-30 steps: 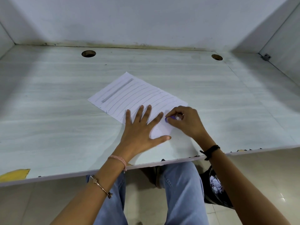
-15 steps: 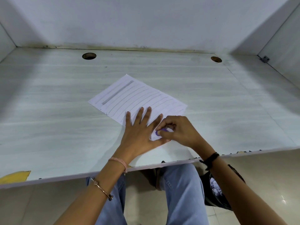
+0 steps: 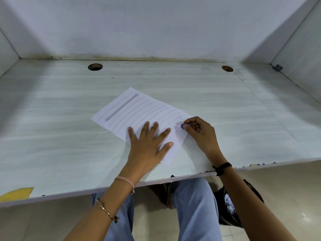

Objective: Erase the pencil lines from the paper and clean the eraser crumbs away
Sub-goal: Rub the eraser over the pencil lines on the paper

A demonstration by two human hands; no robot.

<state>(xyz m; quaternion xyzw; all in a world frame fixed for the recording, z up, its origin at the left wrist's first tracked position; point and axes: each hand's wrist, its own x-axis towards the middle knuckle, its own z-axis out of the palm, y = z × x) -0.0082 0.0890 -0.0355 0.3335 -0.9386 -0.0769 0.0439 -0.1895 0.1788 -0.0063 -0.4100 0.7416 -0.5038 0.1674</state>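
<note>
A white sheet of paper lies at an angle on the desk, ruled with several pencil lines and one broad grey stroke near its far corner. My left hand lies flat on the sheet's near part, fingers spread, holding it down. My right hand pinches a small purple eraser and presses its tip onto the paper near the right edge. The strip of paper nearest me looks blank.
The pale desk is walled in at the back and both sides. Two round cable holes, one at the left and one at the right, sit near the back. The front edge is chipped, with a yellow patch at left.
My right hand has rubbed the eraser back and forth: it slid in toward the left thumb, then back out to the paper's right edge. The left hand stayed pressed down.
</note>
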